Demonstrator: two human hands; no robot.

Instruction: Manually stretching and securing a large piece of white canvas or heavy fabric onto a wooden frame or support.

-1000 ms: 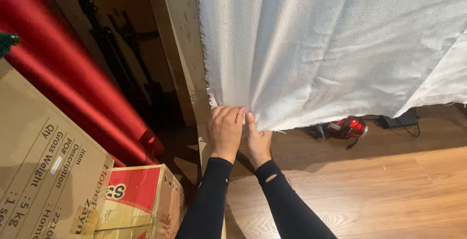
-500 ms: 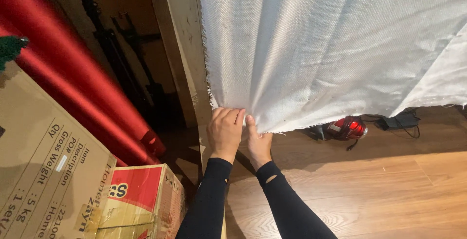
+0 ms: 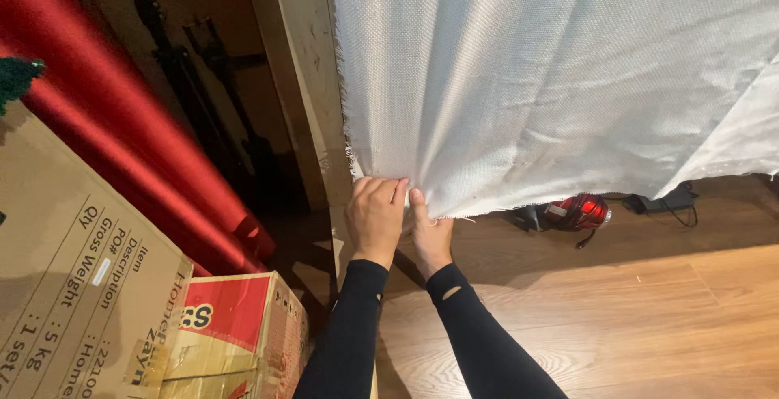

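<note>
So a lot is cut off here. The white woven cloth runs out of the top and right edges, so there's no telling how big it is or what it hangs from. It covers most of the wooden post behind it, only the left face of the post shows. Both arms in black sleeves leave the bottom of the picture, and the right sleeve has a small hole near the wrist. To the left, behind the post, it's dark: some thin black stands or legs back there, hard to make out. The red fabric rolls are cropped at the left and top, and the big brown cardboard box and the smaller red and white box are cut at the bottom. On the wooden floor under the cloth's hem lies a red tool half hidden by the fabric, plus a black cable thing just beside it, can't tell what.

Now the hands. The left hand and right hand sit touching each other at the cloth's lower left corner, right against the post. Left fingers are pressed together, tips on the frayed hem. The right hand's fingertips go up under the cloth edge, so they look like they pinch it, but the tips are hidden
</note>
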